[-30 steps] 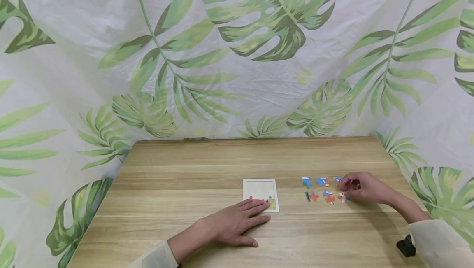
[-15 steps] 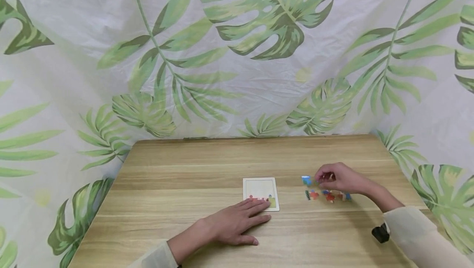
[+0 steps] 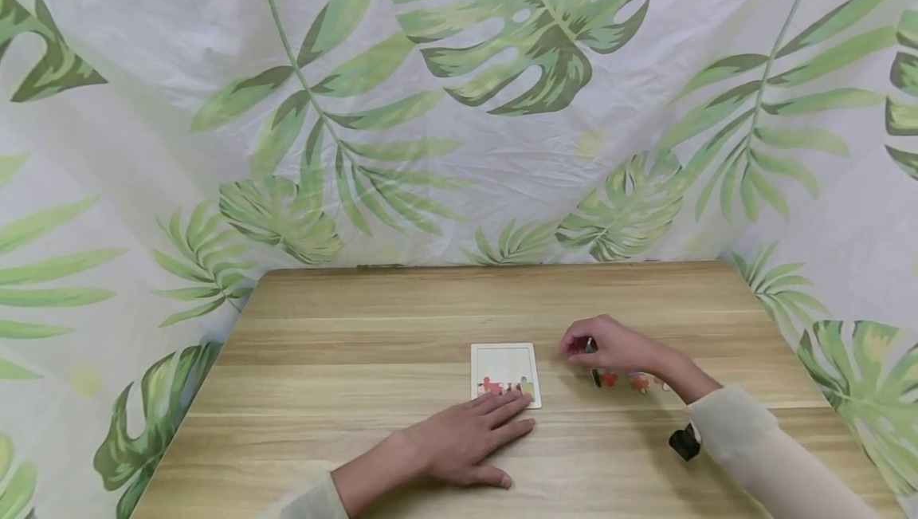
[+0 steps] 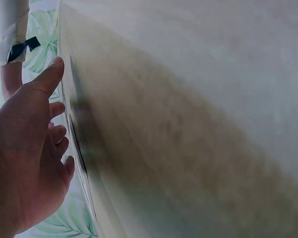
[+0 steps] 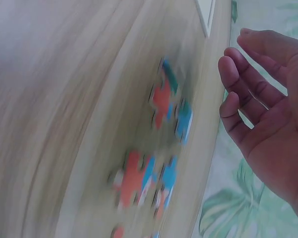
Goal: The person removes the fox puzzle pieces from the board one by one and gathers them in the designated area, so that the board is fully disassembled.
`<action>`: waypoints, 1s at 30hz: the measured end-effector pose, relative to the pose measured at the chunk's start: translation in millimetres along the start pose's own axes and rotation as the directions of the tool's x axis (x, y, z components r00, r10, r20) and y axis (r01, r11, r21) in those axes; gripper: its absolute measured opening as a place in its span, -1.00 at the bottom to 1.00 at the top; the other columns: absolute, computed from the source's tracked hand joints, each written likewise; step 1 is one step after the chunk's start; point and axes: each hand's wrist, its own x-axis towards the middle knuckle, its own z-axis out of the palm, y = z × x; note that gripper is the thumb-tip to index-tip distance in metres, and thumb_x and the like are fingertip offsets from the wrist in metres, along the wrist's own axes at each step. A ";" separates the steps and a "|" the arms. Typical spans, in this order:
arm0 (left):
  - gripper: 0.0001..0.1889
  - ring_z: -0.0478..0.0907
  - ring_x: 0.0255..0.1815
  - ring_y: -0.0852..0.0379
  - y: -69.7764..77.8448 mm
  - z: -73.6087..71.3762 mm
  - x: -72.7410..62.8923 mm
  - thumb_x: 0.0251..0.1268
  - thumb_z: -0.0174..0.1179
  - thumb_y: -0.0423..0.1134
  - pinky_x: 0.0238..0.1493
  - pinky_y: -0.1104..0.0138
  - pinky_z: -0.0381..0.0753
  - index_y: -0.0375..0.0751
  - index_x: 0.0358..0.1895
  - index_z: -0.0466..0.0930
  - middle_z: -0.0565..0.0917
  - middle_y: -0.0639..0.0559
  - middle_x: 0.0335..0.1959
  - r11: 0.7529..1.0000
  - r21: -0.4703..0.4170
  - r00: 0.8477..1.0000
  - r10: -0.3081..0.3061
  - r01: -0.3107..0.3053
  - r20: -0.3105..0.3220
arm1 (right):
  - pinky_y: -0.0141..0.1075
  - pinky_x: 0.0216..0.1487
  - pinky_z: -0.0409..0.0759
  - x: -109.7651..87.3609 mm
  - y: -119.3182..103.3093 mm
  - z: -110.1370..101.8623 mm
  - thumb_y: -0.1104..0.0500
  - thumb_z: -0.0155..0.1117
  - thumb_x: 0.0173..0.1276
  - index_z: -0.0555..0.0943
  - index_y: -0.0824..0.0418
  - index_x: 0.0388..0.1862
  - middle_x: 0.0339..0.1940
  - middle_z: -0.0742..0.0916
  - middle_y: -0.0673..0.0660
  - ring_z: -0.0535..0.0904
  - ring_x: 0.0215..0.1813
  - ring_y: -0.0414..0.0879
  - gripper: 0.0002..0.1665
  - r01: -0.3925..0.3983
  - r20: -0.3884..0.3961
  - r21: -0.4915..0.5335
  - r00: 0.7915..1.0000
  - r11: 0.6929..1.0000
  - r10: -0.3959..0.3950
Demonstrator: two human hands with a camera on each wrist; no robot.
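A white-bordered puzzle board point(image 3: 502, 361) lies mid-table, with joined red and yellow-green jigsaw pieces point(image 3: 493, 384) along its near edge. My left hand point(image 3: 466, 438) rests flat with its fingertips over that edge and covers part of the pieces. Above the loose jigsaw pieces, to the right of the board, hovers my right hand point(image 3: 610, 345). Its fingers are loosely curled, and nothing shows between them in the right wrist view. Two rows of loose pieces, among them a red piece point(image 5: 161, 99) and a blue-green piece point(image 5: 183, 120), lie beneath it; the head view hides most of the far row.
The wooden table point(image 3: 358, 328) runs back to a leaf-patterned cloth point(image 3: 430, 144). A black object point(image 3: 684, 442) hangs at my right cuff. In the left wrist view, the tabletop point(image 4: 154, 114) is seen at a steep angle and blurred.
My right hand has moved left along the far row of loose pieces, toward the board. The left hand has shifted slightly nearer, showing more of the joined pieces.
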 end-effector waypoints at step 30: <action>-0.08 -0.16 0.78 -0.05 19.5 0.7 8.5 0.60 -0.39 0.48 0.69 0.19 0.12 -0.08 0.76 -0.05 -0.10 -0.18 0.78 0.998 0.015 0.997 -0.060 0.059 0.046 | -0.36 -0.05 0.70 90.5 -22.2 46.4 0.30 0.42 0.46 0.79 0.25 0.01 -0.17 0.82 0.00 0.65 -0.16 -0.32 -0.81 0.073 0.199 0.101 0.976 0.992 -0.092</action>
